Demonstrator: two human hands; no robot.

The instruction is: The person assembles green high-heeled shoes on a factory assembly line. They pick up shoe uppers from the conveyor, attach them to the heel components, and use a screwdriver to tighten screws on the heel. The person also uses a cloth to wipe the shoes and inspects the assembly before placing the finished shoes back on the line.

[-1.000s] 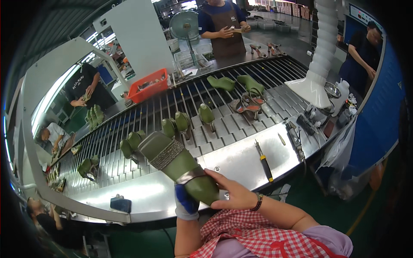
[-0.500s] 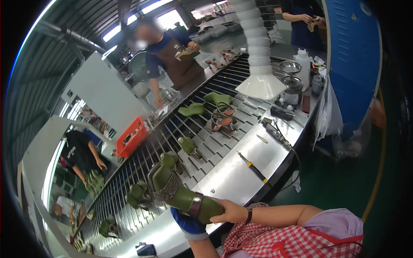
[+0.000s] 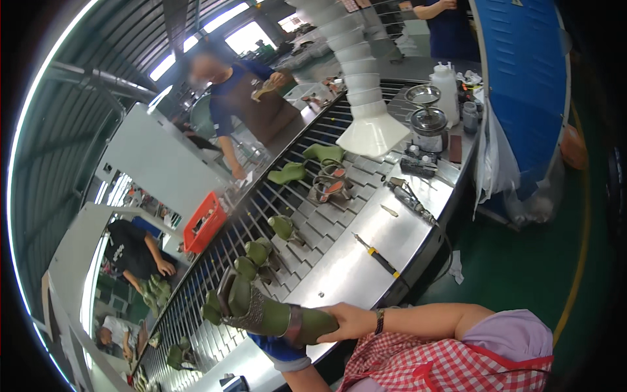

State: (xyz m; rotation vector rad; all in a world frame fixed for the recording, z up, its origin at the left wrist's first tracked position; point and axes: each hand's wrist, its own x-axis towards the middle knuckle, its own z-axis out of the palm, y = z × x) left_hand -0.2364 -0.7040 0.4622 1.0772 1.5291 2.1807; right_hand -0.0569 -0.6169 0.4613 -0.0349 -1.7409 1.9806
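My right hand [image 3: 347, 321] is bare and wrapped round the end of a green shoe last [image 3: 319, 326]. A sandal with dark textured straps [image 3: 258, 316] and a brown ankle band is fitted over this last, lying tilted with its toe end to the left. Beneath it, my left hand [image 3: 279, 349] wears a blue glove and bears against the underside; most of its fingers are hidden by the last. Just beyond the sandal, several more green lasts [image 3: 282, 227] with straps rest on the slatted metal conveyor [image 3: 313, 243].
A yellow-and-black pen-shaped tool [image 3: 377, 255] and a corded tool [image 3: 410, 201] lie on the metal ledge. A white duct hood [image 3: 373, 134] hangs over the conveyor. Across it, a person [image 3: 261, 108] in a brown apron stands near a red basket [image 3: 204, 222]. White bottle [image 3: 445, 91] stands far right.
The view has shifted, moving most surroundings in the picture. The held last and sandal lie flatter and slightly lower. Both hands keep their places on the last.
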